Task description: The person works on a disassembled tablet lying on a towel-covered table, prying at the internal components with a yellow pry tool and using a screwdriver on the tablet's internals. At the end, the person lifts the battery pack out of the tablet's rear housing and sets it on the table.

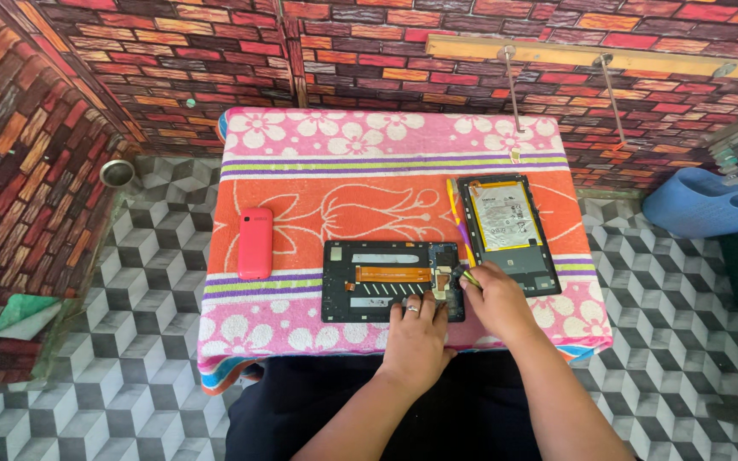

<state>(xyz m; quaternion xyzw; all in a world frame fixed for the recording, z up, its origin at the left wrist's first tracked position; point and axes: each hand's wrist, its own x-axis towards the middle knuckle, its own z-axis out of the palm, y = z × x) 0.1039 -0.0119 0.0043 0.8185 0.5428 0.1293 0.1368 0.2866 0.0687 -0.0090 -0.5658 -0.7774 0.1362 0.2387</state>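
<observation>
Two opened device halves lie on the flower-patterned orange and pink towel (301,171) that covers the small table in front of you. Nearer to you sits the black rectangular opened tablet chassis (360,294), with an orange flat ribbon cable (392,274) running across its middle. Your left hand (418,333) rests flat on the lower edge of this chassis, fingers spread and pressing down, gripping nothing. Your right hand (494,299) is closed around a slim yellow-green hand tool (470,277), whose tip meets the right end of the chassis near the small components there. Your hands sit close together, almost touching.

Just beside your right hand, farther from you, lies the second black panel with a pale grey battery pack (506,226), tilted slightly. A thin yellow and purple strip (454,209) lies along its left edge. A red keypad mobile phone (255,243) lies well apart, at the left of the towel. A blue plastic stool (702,205) stands on the patterned floor at the right.
</observation>
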